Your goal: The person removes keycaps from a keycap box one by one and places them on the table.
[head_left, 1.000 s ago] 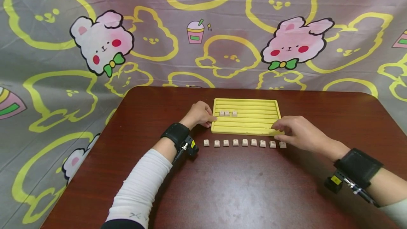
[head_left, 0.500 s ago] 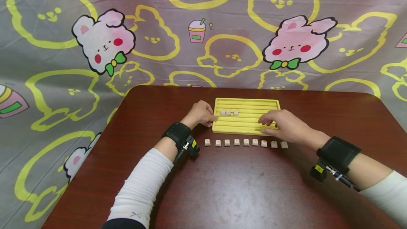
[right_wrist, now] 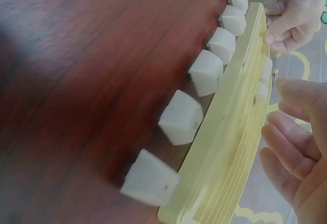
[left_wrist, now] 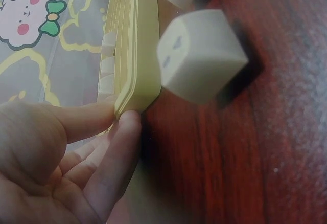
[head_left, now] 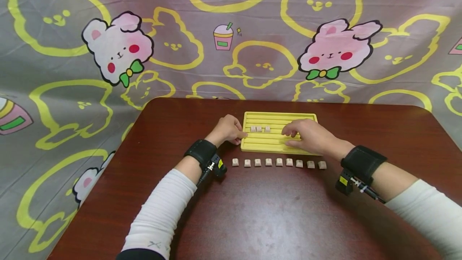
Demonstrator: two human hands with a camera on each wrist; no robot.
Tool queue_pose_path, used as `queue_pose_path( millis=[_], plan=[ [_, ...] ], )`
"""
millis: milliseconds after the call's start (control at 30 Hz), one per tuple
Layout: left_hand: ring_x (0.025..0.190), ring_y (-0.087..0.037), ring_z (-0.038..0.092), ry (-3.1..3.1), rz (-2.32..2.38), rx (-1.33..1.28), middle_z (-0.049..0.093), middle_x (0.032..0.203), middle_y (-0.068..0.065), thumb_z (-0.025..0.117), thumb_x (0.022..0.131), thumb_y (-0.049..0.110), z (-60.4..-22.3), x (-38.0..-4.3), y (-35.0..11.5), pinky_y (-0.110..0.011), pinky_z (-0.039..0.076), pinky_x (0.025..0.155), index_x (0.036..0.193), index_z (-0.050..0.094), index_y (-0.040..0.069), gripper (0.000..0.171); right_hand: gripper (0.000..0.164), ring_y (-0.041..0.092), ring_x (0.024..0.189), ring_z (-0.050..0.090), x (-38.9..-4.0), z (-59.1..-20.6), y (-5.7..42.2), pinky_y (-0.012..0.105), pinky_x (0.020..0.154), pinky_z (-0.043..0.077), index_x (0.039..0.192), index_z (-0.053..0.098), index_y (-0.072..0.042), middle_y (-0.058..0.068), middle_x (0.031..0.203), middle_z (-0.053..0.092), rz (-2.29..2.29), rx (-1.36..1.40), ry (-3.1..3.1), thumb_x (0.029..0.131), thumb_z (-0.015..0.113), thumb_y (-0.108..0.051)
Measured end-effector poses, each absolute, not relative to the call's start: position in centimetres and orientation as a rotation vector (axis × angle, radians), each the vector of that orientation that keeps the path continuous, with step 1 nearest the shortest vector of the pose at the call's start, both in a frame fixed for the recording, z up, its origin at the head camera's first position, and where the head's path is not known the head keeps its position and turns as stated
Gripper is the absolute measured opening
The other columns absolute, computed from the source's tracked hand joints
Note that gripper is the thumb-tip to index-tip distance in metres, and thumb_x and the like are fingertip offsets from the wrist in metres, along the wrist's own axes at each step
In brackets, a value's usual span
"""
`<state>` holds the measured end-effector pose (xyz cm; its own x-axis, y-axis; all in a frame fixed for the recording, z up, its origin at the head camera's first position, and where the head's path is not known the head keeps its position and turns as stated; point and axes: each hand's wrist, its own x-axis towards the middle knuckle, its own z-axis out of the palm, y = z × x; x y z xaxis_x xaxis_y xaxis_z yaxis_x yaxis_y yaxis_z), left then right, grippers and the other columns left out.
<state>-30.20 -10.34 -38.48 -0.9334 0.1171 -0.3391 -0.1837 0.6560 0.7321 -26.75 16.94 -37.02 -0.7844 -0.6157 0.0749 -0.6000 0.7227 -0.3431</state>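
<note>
A yellow ridged tray (head_left: 270, 146) lies on the table, with three white keycaps (head_left: 259, 129) set along one of its rows at the left. My left hand (head_left: 227, 128) grips the tray's left edge; in the left wrist view the thumb (left_wrist: 87, 121) lies against the rim and the fingers meet it from the other side. Over the right half of the tray hovers my right hand (head_left: 312, 136), its fingers loosely bent. In the right wrist view nothing shows between that hand's thumb and fingers (right_wrist: 291, 142). The hand hides part of the tray's right side.
In front of the tray, a spaced row of several more white keycaps (head_left: 268, 162) runs along the dark brown table (head_left: 267, 212). A patterned cloth (head_left: 202, 67) hangs behind the table's far edge.
My right hand has moved left, from the tray's right edge to over its right half. The left hand keeps its hold on the tray, and the keycaps stay where they were.
</note>
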Motion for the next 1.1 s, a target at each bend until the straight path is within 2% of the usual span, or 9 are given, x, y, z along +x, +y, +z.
queue_pose_path(
  millis=[233, 600, 1100],
  plan=[
    [0.051, -0.012, 0.064, 2.523, 1.159, -0.049, 0.064, 0.069, -0.009, 0.076, 0.087, 0.010, -38.5, -30.2, -10.3, -0.027, 0.062, 0.056, 0.095, 0.066, -0.004, 0.019, 0.032, 0.020, 0.094, 0.068, -27.6, -37.1, 16.0, 0.040, 0.084, 0.058, 0.114, 0.071, -0.007, 0.008, 0.106, 0.074, -0.543, -1.026, 2.870, 0.086, 0.078, -0.022],
    [0.050, -0.011, 0.063, 2.530, 1.160, -0.054, 0.064, 0.065, -0.008, 0.076, 0.087, 0.010, -38.4, -30.1, -10.5, -0.027, 0.062, 0.056, 0.092, 0.065, -0.004, 0.018, 0.030, 0.023, 0.095, 0.069, -29.1, -37.4, 14.4, 0.041, 0.085, 0.059, 0.113, 0.071, -0.006, 0.009, 0.106, 0.074, -0.582, -1.043, 2.874, 0.086, 0.078, -0.018],
    [0.053, -0.012, 0.063, 2.534, 1.143, -0.069, 0.064, 0.070, -0.008, 0.077, 0.086, 0.011, -38.4, -30.1, -10.4, -0.025, 0.060, 0.053, 0.093, 0.065, -0.003, 0.020, 0.029, 0.025, 0.101, 0.068, -30.0, -37.9, 12.5, 0.042, 0.089, 0.059, 0.114, 0.071, -0.007, 0.009, 0.109, 0.073, -0.610, -0.927, 2.844, 0.088, 0.077, -0.018]
  ],
)
